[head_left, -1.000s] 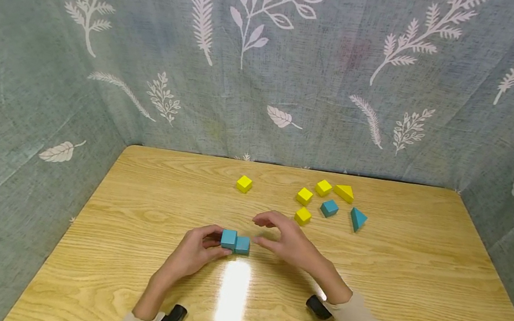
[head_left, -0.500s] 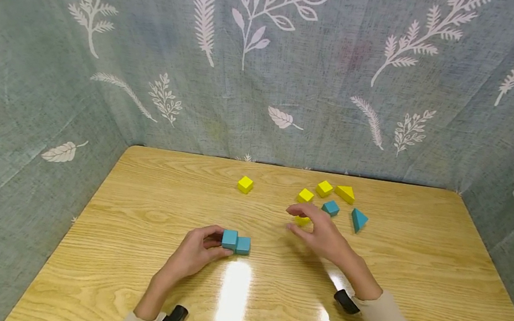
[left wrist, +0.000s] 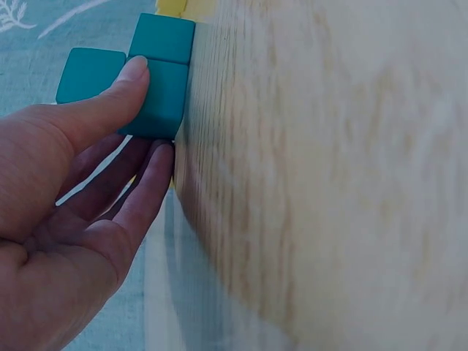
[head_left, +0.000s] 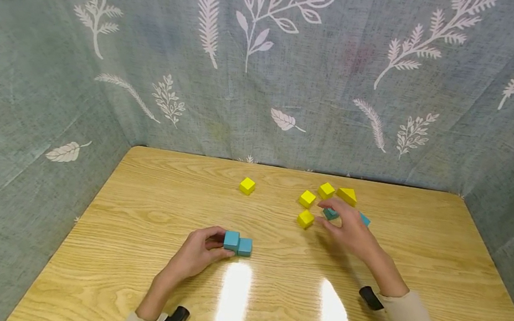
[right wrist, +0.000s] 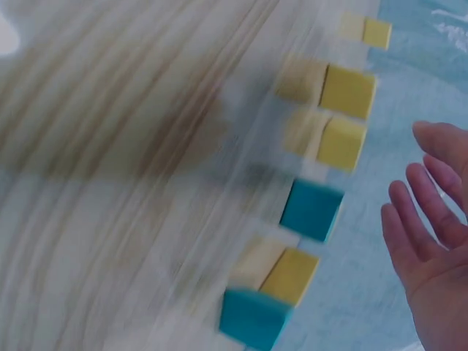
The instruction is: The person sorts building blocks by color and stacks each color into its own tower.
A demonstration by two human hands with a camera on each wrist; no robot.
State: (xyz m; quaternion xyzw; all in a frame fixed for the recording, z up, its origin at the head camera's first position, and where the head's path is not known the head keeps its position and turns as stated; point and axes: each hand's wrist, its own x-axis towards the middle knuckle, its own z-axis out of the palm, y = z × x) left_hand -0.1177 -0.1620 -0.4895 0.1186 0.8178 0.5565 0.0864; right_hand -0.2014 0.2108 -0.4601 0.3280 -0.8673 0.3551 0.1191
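My left hand [head_left: 198,255] pinches a blue cube [left wrist: 162,106] at table level, thumb along one side and fingers on the other. On top of that cube sits another blue cube [head_left: 231,239], and a third blue cube [head_left: 245,247] stands against its right side. My right hand [head_left: 349,228] has thumb and fingers spread with nothing between them. It hovers near a loose blue cube [right wrist: 312,209], partly covering it in the head view. The blue triangular block [head_left: 365,220] is mostly hidden behind this hand.
Around the loose blue cube lie several yellow cubes [head_left: 305,219] and a yellow triangular block [head_left: 347,195]. One yellow cube [head_left: 247,186] sits apart, farther left. A patterned curtain [head_left: 247,97] rises behind the wooden table [head_left: 157,184].
My right hand has moved from beside the stacked blue cubes, right and away from me, to the loose blocks. The left hand has kept its grip in place.
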